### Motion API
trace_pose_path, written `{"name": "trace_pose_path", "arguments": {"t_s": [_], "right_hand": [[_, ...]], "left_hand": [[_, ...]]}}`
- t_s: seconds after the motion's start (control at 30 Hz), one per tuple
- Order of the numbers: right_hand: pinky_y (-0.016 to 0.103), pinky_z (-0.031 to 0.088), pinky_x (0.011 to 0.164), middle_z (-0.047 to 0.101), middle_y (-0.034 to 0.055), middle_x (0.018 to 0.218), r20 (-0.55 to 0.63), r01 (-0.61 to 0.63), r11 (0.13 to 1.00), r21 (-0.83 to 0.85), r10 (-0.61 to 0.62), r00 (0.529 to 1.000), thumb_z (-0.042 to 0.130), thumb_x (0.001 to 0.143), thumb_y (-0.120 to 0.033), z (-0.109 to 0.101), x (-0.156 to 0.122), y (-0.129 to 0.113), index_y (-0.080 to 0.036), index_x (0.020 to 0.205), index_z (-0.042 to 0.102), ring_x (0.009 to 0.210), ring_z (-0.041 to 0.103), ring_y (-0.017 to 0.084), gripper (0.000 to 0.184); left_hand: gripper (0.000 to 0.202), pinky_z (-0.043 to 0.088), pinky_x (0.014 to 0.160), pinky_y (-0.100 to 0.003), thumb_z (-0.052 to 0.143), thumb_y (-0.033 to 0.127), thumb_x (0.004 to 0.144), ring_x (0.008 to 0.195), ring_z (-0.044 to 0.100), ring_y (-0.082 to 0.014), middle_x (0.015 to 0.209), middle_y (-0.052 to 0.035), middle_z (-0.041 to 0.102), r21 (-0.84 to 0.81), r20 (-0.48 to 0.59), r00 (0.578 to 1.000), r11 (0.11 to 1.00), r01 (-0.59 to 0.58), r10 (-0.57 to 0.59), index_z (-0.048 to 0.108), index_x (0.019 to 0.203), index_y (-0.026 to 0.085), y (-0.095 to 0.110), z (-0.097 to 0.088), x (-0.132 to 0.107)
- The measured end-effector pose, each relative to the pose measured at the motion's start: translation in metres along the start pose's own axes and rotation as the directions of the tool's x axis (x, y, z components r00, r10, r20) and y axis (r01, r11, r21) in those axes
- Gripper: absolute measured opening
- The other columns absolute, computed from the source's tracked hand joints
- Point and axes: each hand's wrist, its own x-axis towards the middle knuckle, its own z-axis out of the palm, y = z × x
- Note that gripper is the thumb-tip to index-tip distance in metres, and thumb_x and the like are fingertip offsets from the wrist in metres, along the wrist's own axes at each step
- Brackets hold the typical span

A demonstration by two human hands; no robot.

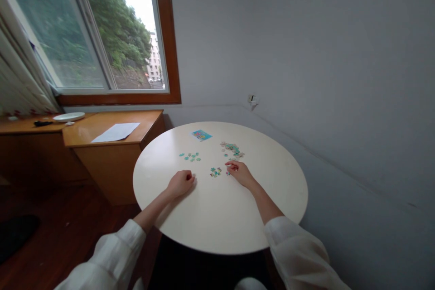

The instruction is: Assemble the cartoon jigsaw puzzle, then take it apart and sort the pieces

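Observation:
A round cream table [217, 217] carries scattered jigsaw pieces. My left hand [181, 183] rests on the tabletop curled into a loose fist, with nothing visible in it. My right hand [239, 171] lies further right, fingers pinched at a small puzzle piece [228, 172] on the table. Between the hands sits a small joined cluster of pieces [215, 171]. A few loose teal pieces [190, 157] lie beyond the left hand. A larger heap of pieces [232, 149] lies beyond the right hand. A small blue picture card [201, 135] lies near the far edge.
A wooden sideboard [112, 154] stands left of the table with a white sheet of paper [116, 132] and a white plate [69, 117] on it. A wood-framed window [102, 31] is above it. Grey walls close in behind and to the right.

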Motion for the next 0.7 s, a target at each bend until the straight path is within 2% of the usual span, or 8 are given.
{"name": "trace_pose_path", "arguments": {"t_s": [0.13,0.33,0.5,0.7], "right_hand": [[0.026,0.044,0.06,0.065,0.0006,0.06,0.01,0.013,1.0,-0.023,-0.012,1.0,0.057,0.064,-0.023,0.0,0.0,0.002,-0.015,0.081,0.068,0.057,0.057,0.013,0.021],[0.027,0.045,0.064,0.067,0.0017,0.065,-0.002,0.032,0.997,-0.077,-0.032,0.999,0.059,0.065,-0.022,0.0,0.0,0.005,-0.016,0.082,0.068,0.062,0.06,0.015,0.02],[0.029,0.046,0.07,0.065,0.0,0.066,-0.022,0.065,0.989,-0.131,-0.068,0.997,0.059,0.066,-0.02,0.001,0.0,0.006,-0.018,0.087,0.067,0.066,0.059,0.014,0.023],[0.029,0.045,0.074,0.063,0.0003,0.075,-0.064,0.114,0.964,-0.24,-0.133,0.989,0.066,0.059,-0.016,0.003,-0.001,0.005,-0.019,0.086,0.068,0.073,0.055,0.015,0.027]], "left_hand": [[0.022,0.025,0.051,-0.025,0.053,0.023,0.067,0.048,0.038,-0.0113,0.047,0.003,0.044,-0.039,-0.001,1.0,0.999,-0.01,0.01,0.044,0.047,0.019,0.015,0.008,0.023],[0.022,0.027,0.054,-0.024,0.047,0.021,0.069,0.052,0.039,-0.0113,0.048,0.0038,0.041,-0.141,-0.151,0.988,0.99,0.004,-0.026,0.039,0.048,0.019,0.03,0.03,0.053],[0.023,0.027,0.053,-0.024,0.045,0.022,0.069,0.052,0.038,-0.0109,0.047,0.0045,0.038,-0.2,-0.226,0.972,0.98,0.013,-0.06,0.035,0.048,0.019,0.028,0.042,0.053],[0.022,0.026,0.053,-0.024,0.046,0.024,0.067,0.051,0.037,-0.0104,0.046,0.0047,0.038,-0.224,-0.209,0.978,0.974,-0.028,-0.02,0.037,0.048,0.019,0.027,0.045,0.047]]}}
